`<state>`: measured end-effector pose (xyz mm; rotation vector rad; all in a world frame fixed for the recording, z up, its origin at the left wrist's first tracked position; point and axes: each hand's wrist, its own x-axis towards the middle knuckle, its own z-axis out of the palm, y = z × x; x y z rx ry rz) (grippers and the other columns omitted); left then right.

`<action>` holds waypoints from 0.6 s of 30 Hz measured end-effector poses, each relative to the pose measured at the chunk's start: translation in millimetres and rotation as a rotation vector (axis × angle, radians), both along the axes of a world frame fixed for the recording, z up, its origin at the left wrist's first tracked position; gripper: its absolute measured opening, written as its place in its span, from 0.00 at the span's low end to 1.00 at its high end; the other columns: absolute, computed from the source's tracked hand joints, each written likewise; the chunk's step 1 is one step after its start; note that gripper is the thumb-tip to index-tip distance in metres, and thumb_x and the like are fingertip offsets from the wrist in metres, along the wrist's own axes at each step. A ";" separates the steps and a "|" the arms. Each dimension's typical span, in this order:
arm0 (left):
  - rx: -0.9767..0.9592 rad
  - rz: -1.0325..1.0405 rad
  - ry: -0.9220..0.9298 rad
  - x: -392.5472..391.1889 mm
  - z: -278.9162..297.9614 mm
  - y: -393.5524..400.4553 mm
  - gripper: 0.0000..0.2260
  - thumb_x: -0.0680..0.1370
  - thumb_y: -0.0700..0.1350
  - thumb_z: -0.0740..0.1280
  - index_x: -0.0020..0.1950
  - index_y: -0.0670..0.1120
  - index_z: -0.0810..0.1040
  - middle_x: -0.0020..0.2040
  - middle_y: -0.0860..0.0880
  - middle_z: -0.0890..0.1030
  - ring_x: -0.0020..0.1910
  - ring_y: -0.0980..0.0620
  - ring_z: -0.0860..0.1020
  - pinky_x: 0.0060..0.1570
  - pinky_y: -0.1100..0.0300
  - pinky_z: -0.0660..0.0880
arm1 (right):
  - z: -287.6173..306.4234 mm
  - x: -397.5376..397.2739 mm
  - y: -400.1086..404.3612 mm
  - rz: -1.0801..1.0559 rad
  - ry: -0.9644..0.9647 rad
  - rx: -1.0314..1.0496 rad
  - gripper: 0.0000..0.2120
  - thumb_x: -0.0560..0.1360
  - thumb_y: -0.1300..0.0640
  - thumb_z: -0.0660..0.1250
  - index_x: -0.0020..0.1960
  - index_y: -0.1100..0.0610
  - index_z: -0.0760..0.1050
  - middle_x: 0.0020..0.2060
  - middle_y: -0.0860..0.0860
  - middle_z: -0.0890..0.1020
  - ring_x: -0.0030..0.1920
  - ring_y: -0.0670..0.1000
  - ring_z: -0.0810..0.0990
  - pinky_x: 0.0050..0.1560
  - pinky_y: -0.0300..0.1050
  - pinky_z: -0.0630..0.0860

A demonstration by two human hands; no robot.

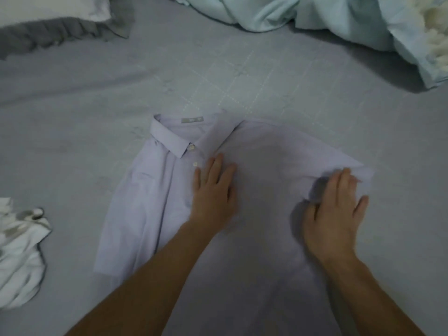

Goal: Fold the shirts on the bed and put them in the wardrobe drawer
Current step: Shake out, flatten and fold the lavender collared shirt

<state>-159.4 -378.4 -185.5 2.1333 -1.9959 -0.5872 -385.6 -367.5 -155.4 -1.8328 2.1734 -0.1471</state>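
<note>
A pale lilac button-up shirt (150, 190) lies face up on the grey bed sheet (72, 117), collar toward the far side. My left hand (213, 192) presses flat on the shirt's chest just right of the button placket, fingers straight. My right hand (337, 212) lies on the shirt's right side, its fingertips tucked under a lifted fold of the sleeve fabric (346, 170). Whether it pinches that fold is hidden by the cloth. The shirt's lower part runs under my forearms.
A crumpled white garment (19, 253) sits at the left edge of the bed. A bunched pale blue duvet (339, 23) fills the far right, and a grey frilled pillow (60, 30) lies at the far left.
</note>
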 end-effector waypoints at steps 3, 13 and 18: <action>-0.013 0.291 -0.092 56.1 6.9 24.9 0.27 0.78 0.47 0.64 0.77 0.50 0.62 0.80 0.45 0.55 0.79 0.44 0.54 0.74 0.43 0.51 | 2.9 56.7 2.5 0.173 -0.048 0.000 0.37 0.73 0.55 0.58 0.79 0.64 0.51 0.79 0.60 0.51 0.79 0.59 0.49 0.76 0.58 0.40; 0.104 0.736 0.112 207.5 3.6 112.0 0.15 0.77 0.55 0.69 0.48 0.43 0.75 0.45 0.42 0.78 0.48 0.40 0.77 0.50 0.48 0.73 | -17.6 197.7 66.8 0.617 -0.052 0.211 0.36 0.77 0.51 0.59 0.80 0.58 0.49 0.80 0.56 0.49 0.80 0.58 0.46 0.78 0.60 0.44; -0.036 0.815 0.265 236.7 12.1 96.0 0.12 0.83 0.50 0.59 0.44 0.44 0.68 0.33 0.50 0.73 0.37 0.47 0.71 0.37 0.56 0.61 | -20.3 234.3 110.8 0.600 -0.041 0.263 0.33 0.79 0.50 0.59 0.80 0.57 0.53 0.80 0.58 0.49 0.80 0.60 0.46 0.77 0.62 0.44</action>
